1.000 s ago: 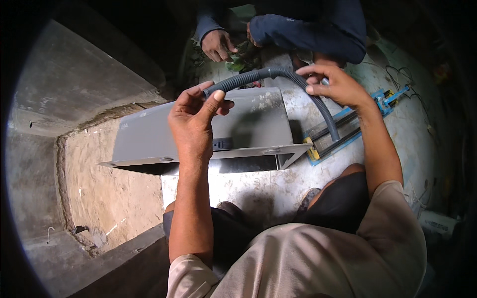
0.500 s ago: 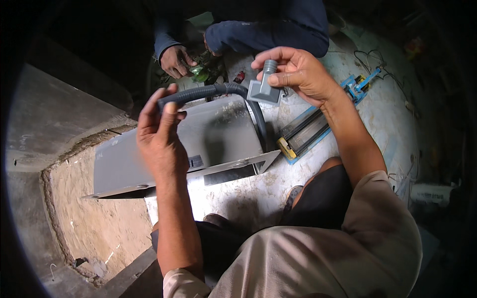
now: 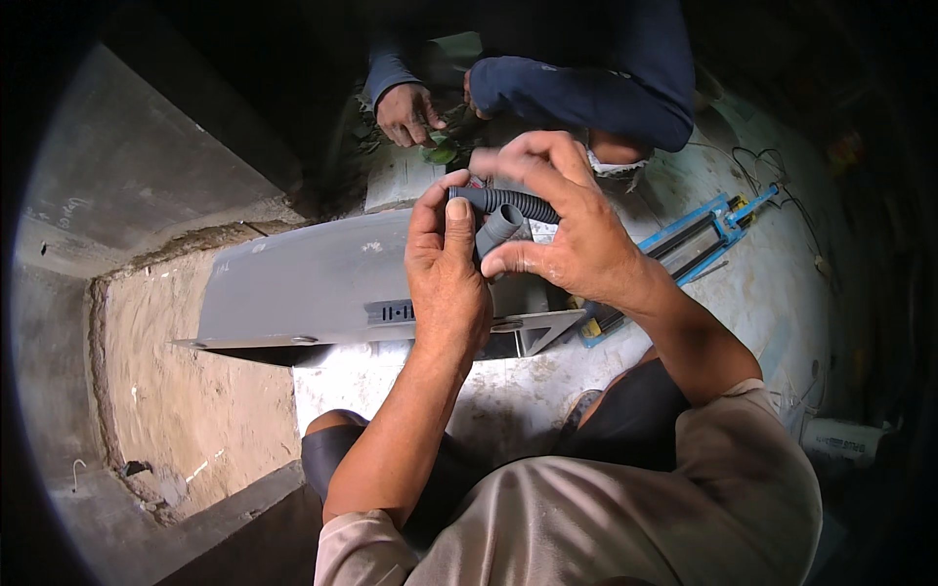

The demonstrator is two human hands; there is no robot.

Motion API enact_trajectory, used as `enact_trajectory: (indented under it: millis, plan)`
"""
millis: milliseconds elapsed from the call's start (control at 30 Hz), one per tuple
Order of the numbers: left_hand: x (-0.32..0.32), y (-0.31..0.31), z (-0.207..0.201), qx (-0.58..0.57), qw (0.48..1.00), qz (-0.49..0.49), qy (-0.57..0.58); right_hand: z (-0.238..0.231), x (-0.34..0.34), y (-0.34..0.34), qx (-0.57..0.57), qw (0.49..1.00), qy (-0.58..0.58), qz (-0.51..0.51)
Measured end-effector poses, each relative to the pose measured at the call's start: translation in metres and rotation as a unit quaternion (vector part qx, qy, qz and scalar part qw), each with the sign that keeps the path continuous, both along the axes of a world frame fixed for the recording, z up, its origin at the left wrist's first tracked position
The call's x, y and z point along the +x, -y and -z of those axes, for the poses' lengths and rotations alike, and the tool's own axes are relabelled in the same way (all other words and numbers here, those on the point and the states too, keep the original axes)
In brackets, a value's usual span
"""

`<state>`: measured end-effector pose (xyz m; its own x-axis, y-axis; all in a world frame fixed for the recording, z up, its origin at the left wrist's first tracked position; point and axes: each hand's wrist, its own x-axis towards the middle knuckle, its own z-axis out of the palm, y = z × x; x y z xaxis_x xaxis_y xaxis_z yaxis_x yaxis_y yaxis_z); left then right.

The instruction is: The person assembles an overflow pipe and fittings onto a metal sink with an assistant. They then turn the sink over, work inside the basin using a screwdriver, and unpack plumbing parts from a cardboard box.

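Mid-frame, your left hand [image 3: 445, 249] pinches the corrugated hose [image 3: 529, 206]; your right hand [image 3: 576, 230], half-spread, meets the gray pipe fitting [image 3: 499, 229], grip unclear. They're not visibly joined yet.

Left hand [image 3: 447, 262] upright, pinching; right hand [image 3: 591, 239] arched, seemingly loose.

Left of the grip, a grey wall [image 3: 127, 186] and sandy ground [image 3: 195, 381]; below, brightly lit pale floor [image 3: 337, 386].

The floor [image 3: 344, 383] is being bleached by glare, the margins are being swallowed by darkness, edges are being bent, and the right hand's [image 3: 586, 234] fingers [image 3: 500, 164] are being blurred.
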<state>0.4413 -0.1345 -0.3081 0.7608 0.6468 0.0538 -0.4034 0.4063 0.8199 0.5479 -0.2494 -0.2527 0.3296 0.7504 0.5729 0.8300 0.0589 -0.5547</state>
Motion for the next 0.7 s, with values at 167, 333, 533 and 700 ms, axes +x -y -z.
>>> enact_trajectory:
  millis: [167,333,533,700]
  plan:
    - [-0.010,-0.013,-0.007,0.058,0.997,-0.016,-0.043,0.012,0.018,0.006,-0.085,0.982,-0.164,-0.046]
    - [-0.030,-0.045,-0.022,0.045,0.996,0.033,-0.071,-0.028,0.023,0.026,-0.085,0.993,-0.084,-0.008]
    - [-0.040,-0.055,-0.033,0.065,0.993,0.085,-0.055,-0.027,0.014,0.025,-0.062,0.997,-0.025,-0.034]
    - [-0.041,-0.055,-0.033,0.129,0.988,0.075,-0.048,-0.022,0.016,0.024,-0.048,0.997,-0.023,-0.050]
